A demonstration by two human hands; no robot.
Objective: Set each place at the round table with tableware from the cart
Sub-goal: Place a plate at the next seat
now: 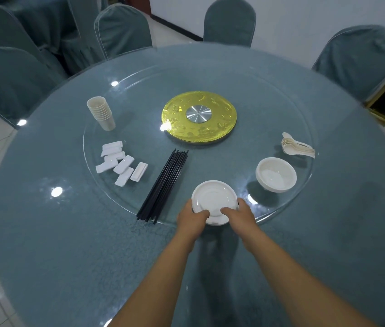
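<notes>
While both hands reach forward over the round tabletop point(68, 244), they hold a stack of white plates point(213, 200) at the near edge of the glass turntable point(210, 74). The left hand point(192, 219) grips the stack's left rim, its thumb lying on the top plate and its fingers curled under the side. The right hand point(239, 215) grips the right rim the same way, thumb on top. So each hand's grip is clamped on the plates, one on either side.

On the turntable, just left of the plates, a bundle of black chopsticks point(164, 185) lies slanted, its near tips reaching past the glass edge. Farther left sits a loose cluster of white chopstick rests point(121, 162), and beyond them a tilted stack of cream cups point(101, 113). To the right of the plates stands a stack of white bowls point(276, 174), and behind it a nested pile of white spoons point(296, 146) near the glass rim. A gold disc point(198, 118) with a silver hub marks the turntable's middle.

A teal cloth covers the tabletop under a clear sheet. Chairs point(229, 20) in matching teal covers stand around the far side.
</notes>
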